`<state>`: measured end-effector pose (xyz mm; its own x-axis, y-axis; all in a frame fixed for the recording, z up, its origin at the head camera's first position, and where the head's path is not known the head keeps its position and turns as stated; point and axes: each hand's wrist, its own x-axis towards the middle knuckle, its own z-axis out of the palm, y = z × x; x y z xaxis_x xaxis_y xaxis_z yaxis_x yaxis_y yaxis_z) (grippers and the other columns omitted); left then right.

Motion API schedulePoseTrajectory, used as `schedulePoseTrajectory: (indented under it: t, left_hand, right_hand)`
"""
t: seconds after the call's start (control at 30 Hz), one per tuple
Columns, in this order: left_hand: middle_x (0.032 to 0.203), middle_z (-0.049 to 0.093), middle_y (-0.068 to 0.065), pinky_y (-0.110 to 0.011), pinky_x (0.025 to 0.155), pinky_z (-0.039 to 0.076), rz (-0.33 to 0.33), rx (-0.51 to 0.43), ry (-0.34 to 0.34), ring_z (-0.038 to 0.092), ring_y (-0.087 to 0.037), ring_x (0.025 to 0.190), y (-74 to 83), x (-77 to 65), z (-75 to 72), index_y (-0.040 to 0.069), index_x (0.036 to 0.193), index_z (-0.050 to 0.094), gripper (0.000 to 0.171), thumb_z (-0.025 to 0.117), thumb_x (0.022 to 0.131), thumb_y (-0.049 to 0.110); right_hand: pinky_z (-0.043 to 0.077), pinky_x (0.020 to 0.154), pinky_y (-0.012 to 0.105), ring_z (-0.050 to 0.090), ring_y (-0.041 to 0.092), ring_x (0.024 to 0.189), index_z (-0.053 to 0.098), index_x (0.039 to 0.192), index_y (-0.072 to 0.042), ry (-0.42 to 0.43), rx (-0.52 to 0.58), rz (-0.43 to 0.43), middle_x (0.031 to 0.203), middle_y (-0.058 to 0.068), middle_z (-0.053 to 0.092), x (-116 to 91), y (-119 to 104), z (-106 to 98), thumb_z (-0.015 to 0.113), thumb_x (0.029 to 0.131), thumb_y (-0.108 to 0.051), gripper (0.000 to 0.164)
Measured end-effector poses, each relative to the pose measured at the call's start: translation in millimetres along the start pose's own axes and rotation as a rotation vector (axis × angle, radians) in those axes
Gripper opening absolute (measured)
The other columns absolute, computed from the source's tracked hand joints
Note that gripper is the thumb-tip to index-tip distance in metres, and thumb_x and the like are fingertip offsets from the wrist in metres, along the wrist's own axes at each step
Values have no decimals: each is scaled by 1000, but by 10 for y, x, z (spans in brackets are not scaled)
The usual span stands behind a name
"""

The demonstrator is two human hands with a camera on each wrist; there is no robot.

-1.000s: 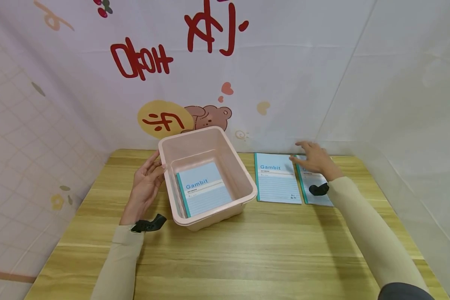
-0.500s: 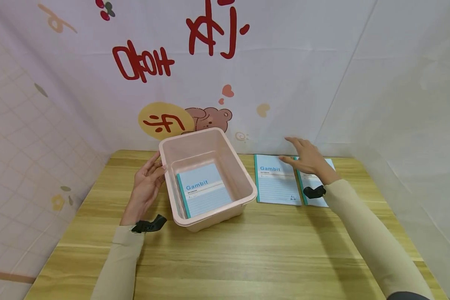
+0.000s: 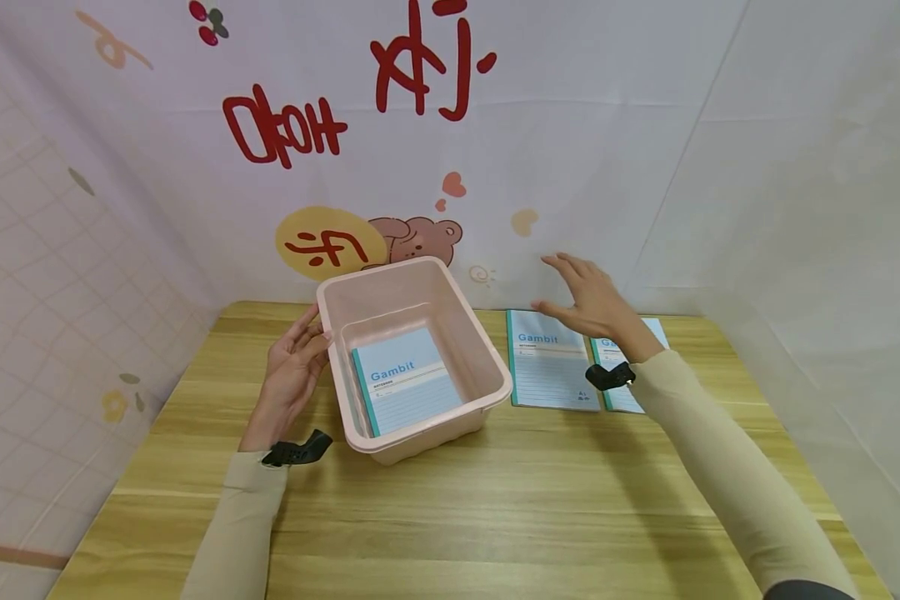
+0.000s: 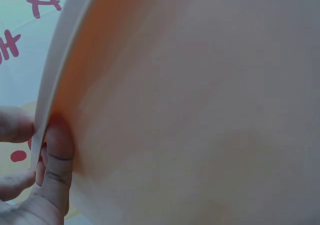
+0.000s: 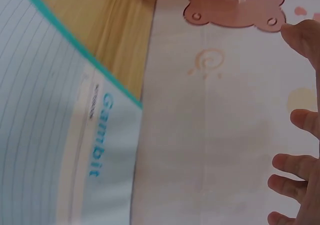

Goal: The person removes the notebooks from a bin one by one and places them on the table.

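A pale pink plastic bin [image 3: 433,433] stands tilted on the wooden table, with a blue-white "Gambit" notebook [image 3: 412,387] lying inside. My left hand [image 3: 292,371] grips the bin's left rim; in the left wrist view, fingers sit on both sides of the rim [image 4: 52,80]. To the right lie two similar notebooks with teal spines, a nearer one [image 3: 551,379] and a farther-right one [image 3: 621,398] partly covered by my right arm. Over their upper part hovers my right hand [image 3: 591,307], fingers spread and holding nothing. The right wrist view shows a notebook [image 5: 60,115] beneath it.
A printed white cloth [image 3: 570,150] with red lettering and a bear hangs behind the table's back edge. More cloth rises along the left [image 3: 60,333] and right [image 3: 817,250] sides. The wooden tabletop [image 3: 450,525] extends in front.
My right hand has moved left and up, from over the right notebook to above the middle one. The left hand and the bin have stayed in place.
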<state>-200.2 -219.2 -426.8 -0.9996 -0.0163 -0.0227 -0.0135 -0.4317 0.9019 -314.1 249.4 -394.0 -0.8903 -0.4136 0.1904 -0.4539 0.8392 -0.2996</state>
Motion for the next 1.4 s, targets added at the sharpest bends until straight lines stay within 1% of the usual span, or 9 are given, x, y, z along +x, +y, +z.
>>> schedulePoseTrajectory:
  t: [0.13, 0.27, 0.4, 0.53, 0.73, 0.97, 1.23, 1.3, 1.4]
  left_hand:
    - [131, 49, -9, -18, 92, 59, 2, 2, -3, 66, -6, 102, -7, -1, -4, 10, 163, 25, 72, 60, 101, -1]
    - [128, 50, -7, -19, 94, 59, -1, -7, -7, 66, -6, 101, -5, -1, -8, 10, 163, 25, 72, 60, 101, -1]
    - [124, 52, -7, -21, 97, 58, -1, -20, -10, 67, -6, 100, 1, -2, -8, 10, 163, 26, 72, 60, 101, -2]
    - [122, 53, -5, -21, 96, 59, 5, -17, -14, 67, -7, 99, 2, 0, -6, 10, 163, 27, 72, 60, 100, -2]
    - [123, 51, -6, -18, 92, 59, 22, -4, -32, 65, -7, 101, -8, 1, -11, 9, 163, 25, 71, 59, 101, -2]
    - [126, 51, -9, -19, 94, 59, 16, -38, -30, 66, -8, 100, -4, 4, -18, 8, 163, 25, 73, 60, 100, -3]
    - [124, 52, -8, -19, 93, 59, 15, -52, -35, 67, -7, 99, 0, 0, -22, 7, 163, 24, 73, 60, 100, -4]
    - [123, 52, -7, -19, 92, 59, 14, -56, -38, 67, -7, 98, 0, -1, -21, 8, 163, 23, 74, 60, 100, -4]
    - [123, 52, -7, -19, 92, 59, 15, -58, -40, 66, -8, 98, 0, -1, -20, 8, 163, 23, 74, 60, 100, -3]
  right_hand:
    - [21, 121, 70, 26, 44, 153, 29, 162, -24, 7, 8, -25, 167, 17, 27, 62, -198, -52, 63, 92, -64, 87]
    - [18, 123, 68, 24, 42, 154, 28, 163, -25, 10, 10, -48, 168, 16, 25, 130, -388, -89, 64, 92, -63, 88]
    - [17, 125, 66, 23, 40, 154, 27, 163, -28, 18, 20, -75, 169, 14, 25, 215, -560, -100, 64, 92, -63, 87]
    - [16, 125, 65, 23, 39, 154, 28, 163, -29, 26, 22, -103, 169, 13, 25, 302, -721, -94, 64, 92, -62, 86]
    - [14, 125, 65, 21, 38, 155, 26, 163, -29, 13, 8, -139, 169, 12, 24, 417, -950, -85, 61, 92, -64, 86]
    - [12, 126, 63, 19, 36, 156, 24, 164, -30, -9, -17, -170, 170, 12, 22, 528, -1214, -83, 60, 91, -67, 89]
    - [10, 126, 64, 19, 35, 156, 26, 163, -31, -22, -36, -203, 170, 8, 23, 642, -1529, -28, 59, 89, -71, 90]
    - [9, 126, 64, 19, 35, 155, 29, 162, -29, -26, -42, -208, 170, 7, 22, 666, -1605, -1, 58, 89, -72, 89]
    - [7, 127, 64, 18, 36, 156, 28, 162, -25, -43, -49, -205, 171, 7, 20, 703, -1704, 51, 57, 89, -73, 92]
